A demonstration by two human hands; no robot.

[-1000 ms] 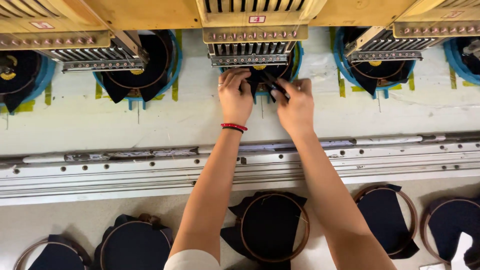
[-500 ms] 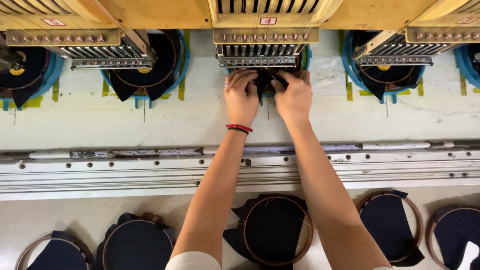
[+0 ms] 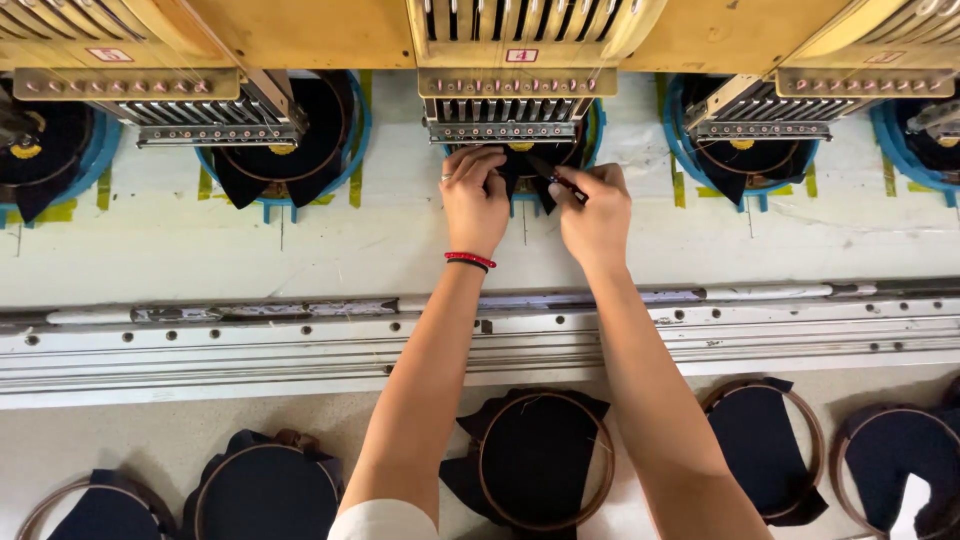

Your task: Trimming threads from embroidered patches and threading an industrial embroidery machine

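Both my arms reach forward to the middle head (image 3: 505, 105) of a yellow embroidery machine. My left hand (image 3: 474, 200), with a red and black band at the wrist, pinches the dark navy fabric (image 3: 522, 172) clamped in a blue hoop under the needles. My right hand (image 3: 595, 210) is beside it, its fingers closed on a small thin dark tool (image 3: 560, 178) whose tip rests on the same fabric. Most of that fabric is hidden by my hands and the machine head.
Neighbouring heads hold navy fabric in blue hoops at the left (image 3: 285, 150) and right (image 3: 740, 150). A metal rail (image 3: 200, 335) runs across the table front. Below it lie several brown hoops with navy fabric, one in the middle (image 3: 545, 455), others at left (image 3: 265, 495) and right (image 3: 765, 445).
My hands have shifted slightly on the middle hoop's fabric; the right hand now shows the thin tool at its fingertips. The view has drifted a little.
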